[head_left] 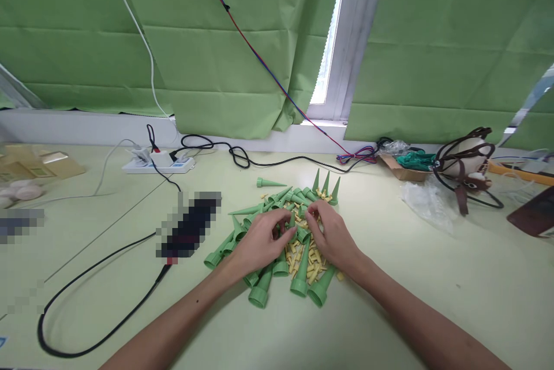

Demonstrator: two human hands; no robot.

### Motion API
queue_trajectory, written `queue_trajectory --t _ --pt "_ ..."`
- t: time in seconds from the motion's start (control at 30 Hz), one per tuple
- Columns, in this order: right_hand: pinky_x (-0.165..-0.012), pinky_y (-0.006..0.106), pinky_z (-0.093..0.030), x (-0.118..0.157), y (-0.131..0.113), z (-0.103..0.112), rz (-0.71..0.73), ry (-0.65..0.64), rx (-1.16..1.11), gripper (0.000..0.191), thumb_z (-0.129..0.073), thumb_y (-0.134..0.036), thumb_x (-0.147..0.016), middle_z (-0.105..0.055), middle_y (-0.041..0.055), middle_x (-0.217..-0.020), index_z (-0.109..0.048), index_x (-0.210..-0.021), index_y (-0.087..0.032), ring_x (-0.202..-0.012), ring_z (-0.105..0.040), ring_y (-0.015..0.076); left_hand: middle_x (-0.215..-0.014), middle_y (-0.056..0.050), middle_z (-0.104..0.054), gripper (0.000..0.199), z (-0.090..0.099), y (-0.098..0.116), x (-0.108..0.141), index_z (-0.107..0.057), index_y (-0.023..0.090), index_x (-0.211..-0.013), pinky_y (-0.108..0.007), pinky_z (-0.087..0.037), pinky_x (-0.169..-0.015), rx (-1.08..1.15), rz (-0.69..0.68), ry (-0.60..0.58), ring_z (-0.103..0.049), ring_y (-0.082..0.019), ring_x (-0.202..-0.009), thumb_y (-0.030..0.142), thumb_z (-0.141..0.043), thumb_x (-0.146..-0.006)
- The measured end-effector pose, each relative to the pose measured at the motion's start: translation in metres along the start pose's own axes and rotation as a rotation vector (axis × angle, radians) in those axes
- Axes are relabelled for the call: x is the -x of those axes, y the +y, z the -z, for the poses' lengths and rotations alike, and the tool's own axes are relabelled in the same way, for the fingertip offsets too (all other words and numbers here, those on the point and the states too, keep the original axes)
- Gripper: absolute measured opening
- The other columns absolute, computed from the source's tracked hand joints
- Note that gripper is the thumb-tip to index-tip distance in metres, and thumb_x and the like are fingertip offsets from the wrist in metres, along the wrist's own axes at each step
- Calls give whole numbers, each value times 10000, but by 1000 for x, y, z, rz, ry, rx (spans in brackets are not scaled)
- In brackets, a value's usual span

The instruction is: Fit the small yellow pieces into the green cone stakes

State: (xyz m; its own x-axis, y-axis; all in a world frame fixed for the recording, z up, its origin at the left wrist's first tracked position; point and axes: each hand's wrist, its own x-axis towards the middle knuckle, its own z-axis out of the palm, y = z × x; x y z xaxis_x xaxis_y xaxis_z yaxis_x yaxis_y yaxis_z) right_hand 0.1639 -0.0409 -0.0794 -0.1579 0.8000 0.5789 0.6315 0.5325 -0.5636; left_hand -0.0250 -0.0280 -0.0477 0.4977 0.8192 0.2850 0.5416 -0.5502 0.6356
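Several green plastic cone spikes (300,275) with wide, open collars lie heaped in the middle of the table. Small yellow plastic pieces (318,266) are scattered among and under them. Over the heap, my left hand (266,237) pinches one green cone spike (292,220) between thumb and fingers, its tip upward. My right hand (331,234) is close beside it with thumb and fingertips together; whatever they pinch is too small to make out. Behind the right hand, three green cone spikes (326,182) stand upright in a row with yellow pieces near their bases.
On the left lie a blurred dark device (193,225) and its black cable (99,263). A white power strip (160,165) sits along the back. At the right are a cardboard box (402,169), clear plastic bags (428,202) and a strapped bag (465,159). Green curtains (242,58) hang behind.
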Motion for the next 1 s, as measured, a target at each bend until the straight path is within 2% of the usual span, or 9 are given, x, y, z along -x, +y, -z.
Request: queue_trajectory --t 0.37,0.47,0.57,0.63,0.73,0.87,1.0 --pt "-628 293 -410 1 -2 0 -26 3 -43 142 -397 -271 -1003 -550 31 -801 -471 -899 -207 -694 -511 173 -907 -32 -634 238 -1 -3 1 -594 218 -1084 -264 -393 -581 -21 -23 -44 -553 -177 -724 342 -588 -881" --pt "-577 278 -390 1 -3 1 -38 23 -52 126 -415 -267 -998 -542 12 -765 -470 -901 -208 -630 -489 151 -923 -25 -612 339 1 2 2 -541 226 -1122 -265 -409 -607 7 -9 -1 -532 -167 -725 412 -634 -854" --pt "-555 265 -387 1 -7 2 -21 73 -77 120 -436 -260 -991 -534 0 -745 -475 -890 -207 -588 -468 130 -858 -6 -556 291 3 6 4 -501 212 -1008 -254 -391 -583 6 -14 105 -474 -140 -665 410 -641 -845" --pt "-552 258 -394 1 -9 2 6 107 -101 121 -444 -254 -988 -535 1 -750 -481 -883 -206 -584 -469 122 -788 10 -508 221 4 7 5 -471 206 -888 -249 -378 -574 -9 -75 171 -435 -128 -637 361 -624 -858" --pt "-552 252 -400 2 -10 2 62 148 -120 123 -451 -237 -986 -535 2 -747 -493 -875 -205 -587 -467 117 -718 13 -478 189 4 5 6 -448 196 -777 -246 -367 -572 -37 -245 223 -423 -123 -626 265 -585 -889" --pt "-558 249 -399 3 -12 2 168 193 -145 88 -480 -187 -969 -532 2 -745 -513 -888 -199 -604 -465 115 -687 9 -521 108 2 2 6 -530 178 -813 -233 -357 -551 -88 -485 213 -474 -117 -621 193 -585 -905" --pt "-560 242 -399 5 -14 3 251 178 -178 78 -506 -146 -950 -536 0 -748 -521 -895 -200 -611 -469 111 -654 18 -547 67 0 -2 6 -585 168 -889 -228 -358 -525 -156 -546 167 -494 -112 -574 224 -585 -927"
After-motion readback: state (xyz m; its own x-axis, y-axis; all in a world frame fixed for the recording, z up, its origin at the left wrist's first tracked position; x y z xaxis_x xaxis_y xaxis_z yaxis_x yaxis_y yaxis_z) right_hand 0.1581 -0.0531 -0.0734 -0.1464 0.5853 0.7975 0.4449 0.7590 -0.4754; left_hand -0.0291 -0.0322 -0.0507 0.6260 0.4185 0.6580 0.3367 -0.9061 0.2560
